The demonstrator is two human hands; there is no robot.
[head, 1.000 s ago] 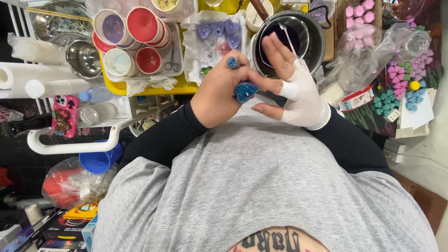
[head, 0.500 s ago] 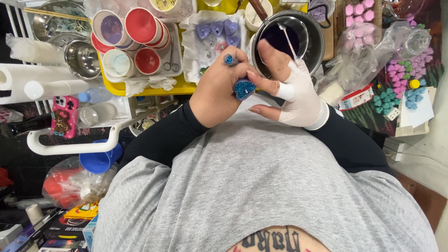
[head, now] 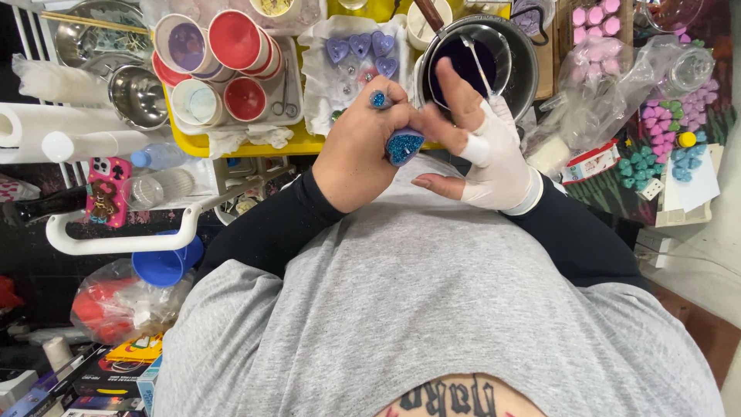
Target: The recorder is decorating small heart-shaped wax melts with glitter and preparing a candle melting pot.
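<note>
Centre of frame: left hand (head: 359, 158) and right hand (head: 482, 147) side by side, a heart-shaped piece (head: 404, 146) between them, held in the left. Directly above the hands: a cloth (head: 320, 93) bearing small hearts (head: 360, 46), with a metal pot (head: 505, 58) to its right. Upper left: stacked cups (head: 212, 58) on a tray (head: 231, 147); metal bowls (head: 135, 96) further left. Upper right: bags (head: 602, 93) and loose small pieces, possibly moulded shapes (head: 656, 135). Lower left: a funnel-like cup (head: 162, 266) beneath a rail (head: 116, 245).

Yellow tray (head: 305, 144) as landmark: red and purple cups (head: 220, 66) on its left part, purple hearts (head: 360, 48) on cloth at its middle. Steel pot (head: 521, 66) just right. Pink phone (head: 106, 191) lower left, blue cup (head: 164, 266) below.
</note>
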